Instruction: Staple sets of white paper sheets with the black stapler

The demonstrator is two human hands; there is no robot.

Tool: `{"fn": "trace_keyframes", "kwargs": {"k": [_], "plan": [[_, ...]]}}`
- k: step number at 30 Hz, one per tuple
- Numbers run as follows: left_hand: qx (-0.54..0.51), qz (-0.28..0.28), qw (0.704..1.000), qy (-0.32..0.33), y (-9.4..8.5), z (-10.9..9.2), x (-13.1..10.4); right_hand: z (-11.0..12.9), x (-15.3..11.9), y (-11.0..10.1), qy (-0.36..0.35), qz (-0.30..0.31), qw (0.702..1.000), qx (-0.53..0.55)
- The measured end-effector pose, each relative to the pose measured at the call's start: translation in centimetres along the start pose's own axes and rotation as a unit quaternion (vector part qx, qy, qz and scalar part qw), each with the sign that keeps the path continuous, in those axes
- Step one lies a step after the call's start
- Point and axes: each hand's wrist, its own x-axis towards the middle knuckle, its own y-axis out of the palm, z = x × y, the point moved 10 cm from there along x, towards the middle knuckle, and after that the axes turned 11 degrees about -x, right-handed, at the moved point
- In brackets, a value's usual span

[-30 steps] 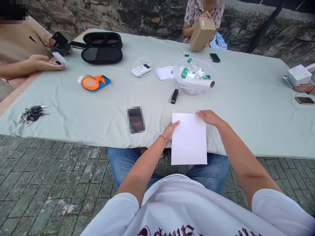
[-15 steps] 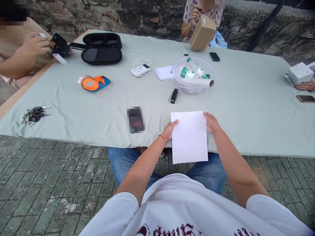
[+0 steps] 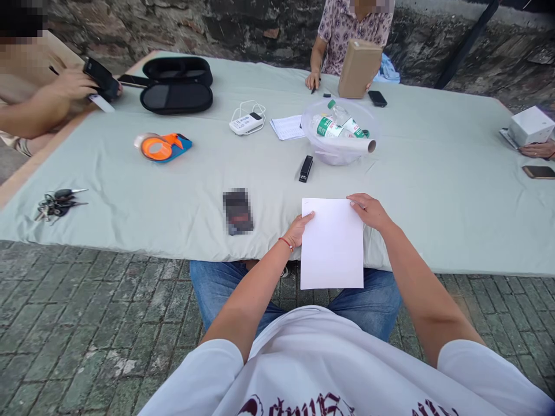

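I have the white sheet of paper (image 3: 332,244) held at the near edge of the bench (image 3: 433,190), its lower half hanging past the edge over my lap: my left hand (image 3: 298,229) has its fingers closed on the sheet's left edge near the top, and my right hand (image 3: 369,210) pinches the top right corner. Just left of the sheet lies a dark phone (image 3: 237,211), and beyond it a black stapler (image 3: 306,168) and a clear bowl (image 3: 339,130) (water bottles inside).

Blurred dark object (image 3: 237,211) on the table (unidentifiable), left thumb behind the sheet (image 3: 332,244).
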Motion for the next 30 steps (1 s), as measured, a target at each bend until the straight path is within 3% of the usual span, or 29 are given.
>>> {"fn": "trace_keyframes", "kwargs": {"k": [5,8,11,21,25,30], "plan": [[0.001,-0.005,1.000,0.008,-0.3,0.0,0.2,0.3,0.6,-0.5,-0.014,-0.001,0.999,-0.053],[0.005,-0.002,1.000,0.007,-0.4,0.1,0.3,0.4,0.6,-0.2,-0.023,0.036,0.996,-0.083],[0.010,0.000,1.000,0.001,-0.4,0.2,0.3,-0.3,0.5,-0.6,0.001,0.039,0.997,-0.070],[0.014,-0.004,1.000,0.000,-0.2,0.1,0.2,-3.1,-0.4,-0.1,0.118,0.024,0.983,0.136],[0.008,-0.007,1.000,0.004,-0.3,-0.1,0.2,-4.5,-0.9,0.8,0.182,-0.037,0.938,0.292],[-0.007,-0.010,1.000,0.004,-0.5,0.0,0.4,-4.3,-1.7,3.1,0.205,-0.030,0.899,0.386]]}}
